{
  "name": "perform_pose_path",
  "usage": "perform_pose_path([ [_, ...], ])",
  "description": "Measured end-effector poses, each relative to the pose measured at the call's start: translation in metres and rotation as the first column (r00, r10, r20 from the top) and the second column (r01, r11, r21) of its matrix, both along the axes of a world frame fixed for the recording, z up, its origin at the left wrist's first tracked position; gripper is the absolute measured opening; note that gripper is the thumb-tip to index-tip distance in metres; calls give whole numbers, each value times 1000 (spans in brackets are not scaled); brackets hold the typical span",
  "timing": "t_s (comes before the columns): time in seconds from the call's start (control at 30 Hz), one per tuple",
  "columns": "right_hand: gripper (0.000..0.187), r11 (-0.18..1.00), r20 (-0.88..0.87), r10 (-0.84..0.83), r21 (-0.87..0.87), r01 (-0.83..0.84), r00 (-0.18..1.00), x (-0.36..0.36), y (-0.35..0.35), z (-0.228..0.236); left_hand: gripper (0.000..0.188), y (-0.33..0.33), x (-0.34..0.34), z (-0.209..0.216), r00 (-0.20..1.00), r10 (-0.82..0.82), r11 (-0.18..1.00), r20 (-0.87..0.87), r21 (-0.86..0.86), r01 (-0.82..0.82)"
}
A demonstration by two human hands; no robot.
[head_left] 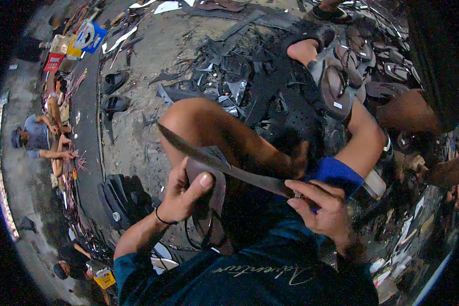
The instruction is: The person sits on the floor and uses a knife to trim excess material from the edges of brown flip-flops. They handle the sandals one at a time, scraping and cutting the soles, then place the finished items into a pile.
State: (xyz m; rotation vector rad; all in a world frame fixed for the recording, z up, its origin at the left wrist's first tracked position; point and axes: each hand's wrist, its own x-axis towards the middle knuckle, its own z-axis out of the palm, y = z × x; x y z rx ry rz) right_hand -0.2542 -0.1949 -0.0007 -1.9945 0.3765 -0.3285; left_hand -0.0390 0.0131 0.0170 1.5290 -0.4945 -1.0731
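My left hand (183,196) grips a brown flip-flop (217,191) by one end, thumb pressed on its upper face. A dark strap hangs from the flip-flop toward my lap. My right hand (321,206) is closed round the near end of a long curved knife (250,176). The grey blade slants up to the left, crossing the flip-flop's far edge, with its tip over my bent knee (199,115). A small dark flap (217,155) stands up beside the blade at that edge; I cannot tell whether it is still attached. The knife's handle is hidden in my fingers.
Beyond my knee lies a heap of black offcuts (234,76). Brown flip-flops (336,86) are piled at the far right. A pair of black sandals (115,92) and stacked dark soles (120,199) lie at left. Another person (38,135) sits farther left, handling thin strips.
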Motion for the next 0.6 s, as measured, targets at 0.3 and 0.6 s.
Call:
perform_pose_path([
  [0.3,26,950,-87,310,0,-311,947,49,-49,48,33,-18,-17,12,989,-151,984,-5,99,151],
  [0.6,37,990,301,67,97,-100,951,42,-42,10,40,-90,14,66,622,-142,932,770,-108,347],
])
